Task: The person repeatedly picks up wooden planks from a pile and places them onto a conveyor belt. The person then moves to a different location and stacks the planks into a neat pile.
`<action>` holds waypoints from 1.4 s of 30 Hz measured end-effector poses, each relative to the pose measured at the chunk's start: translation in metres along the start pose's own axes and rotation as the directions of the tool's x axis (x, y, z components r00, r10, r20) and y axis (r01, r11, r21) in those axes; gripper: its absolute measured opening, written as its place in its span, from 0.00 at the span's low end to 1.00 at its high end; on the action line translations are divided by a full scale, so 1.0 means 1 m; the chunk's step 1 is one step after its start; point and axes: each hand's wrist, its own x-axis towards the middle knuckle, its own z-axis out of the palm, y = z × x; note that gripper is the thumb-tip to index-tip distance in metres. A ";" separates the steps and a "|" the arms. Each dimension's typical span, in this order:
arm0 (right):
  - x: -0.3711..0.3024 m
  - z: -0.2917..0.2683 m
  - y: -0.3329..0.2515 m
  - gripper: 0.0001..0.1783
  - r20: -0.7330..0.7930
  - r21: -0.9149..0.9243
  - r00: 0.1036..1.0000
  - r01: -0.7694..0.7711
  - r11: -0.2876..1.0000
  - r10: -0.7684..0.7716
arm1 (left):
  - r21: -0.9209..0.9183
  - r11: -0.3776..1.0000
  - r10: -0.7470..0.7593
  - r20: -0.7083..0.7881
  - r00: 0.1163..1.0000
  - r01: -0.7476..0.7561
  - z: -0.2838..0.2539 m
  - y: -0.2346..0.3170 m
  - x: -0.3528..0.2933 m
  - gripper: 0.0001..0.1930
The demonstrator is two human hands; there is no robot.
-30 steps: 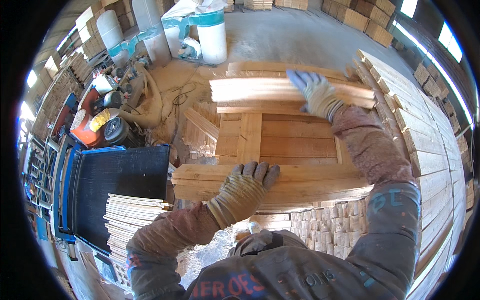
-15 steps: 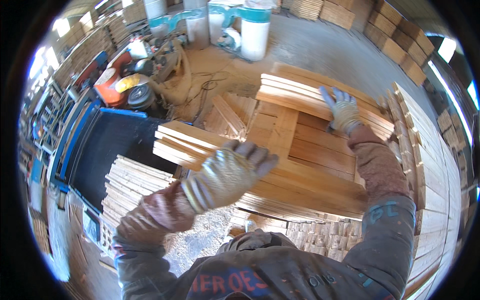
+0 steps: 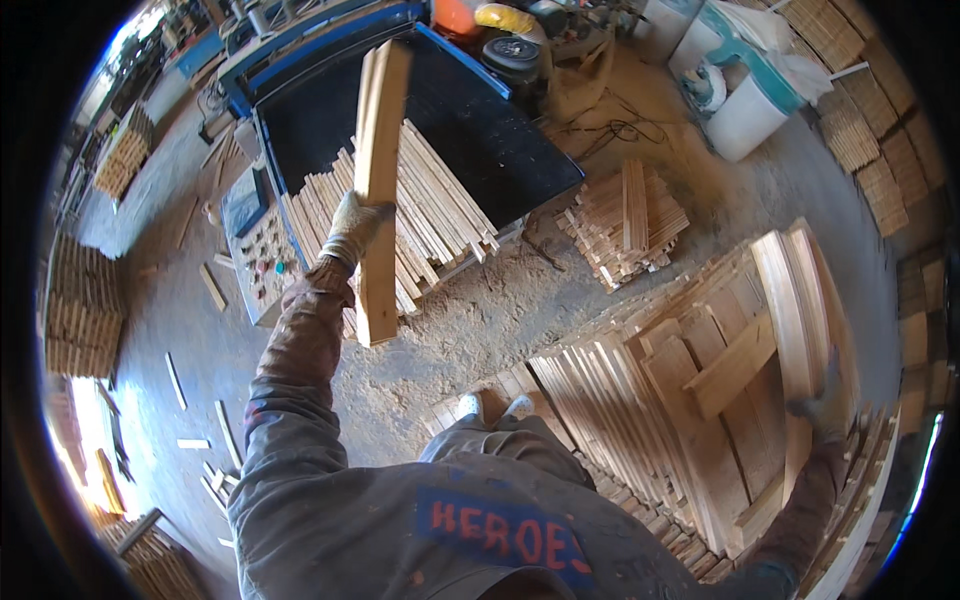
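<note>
My gloved left hand (image 3: 352, 232) is closed around a bundle of light wooden boards (image 3: 378, 140), held lengthwise away from me. The bundle hangs over a layer of narrow wooden strips (image 3: 435, 205) on a black table with a blue frame (image 3: 480, 130). At the right, my right hand (image 3: 822, 408) is at the near end of another set of boards (image 3: 790, 300), lying on the large wood stack. Shadow and blur hide how its fingers are set. A short flat board (image 3: 735, 365) lies crosswise beside that set.
A small pile of strips (image 3: 625, 225) sits on the sawdust-covered floor beyond the stack. White and teal dust-collector drums (image 3: 745, 115) stand at the back right. Loose offcuts (image 3: 212, 288) and a wood stack (image 3: 85, 305) are on the floor at left.
The view has swung left. My left hand, earlier over the boards on the stack, has closed on a bundle and carried it left to the black table. My right hand remains by its boards.
</note>
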 end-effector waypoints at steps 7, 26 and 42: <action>0.067 -0.054 -0.142 0.62 -0.039 -0.038 0.953 0.299 0.953 -0.300 | 0.047 0.895 -0.420 -0.250 0.873 0.444 0.037 -0.113 0.065 0.24; 0.398 0.634 -0.607 0.78 0.430 0.189 0.845 0.260 0.947 -0.318 | 0.257 0.741 -0.431 -0.526 0.733 0.621 0.111 -0.202 0.079 0.56; 0.202 0.587 -0.513 0.61 0.503 0.790 0.112 -0.462 0.403 -0.857 | -0.815 0.578 -0.269 -0.140 0.953 0.043 0.147 -0.102 0.099 0.43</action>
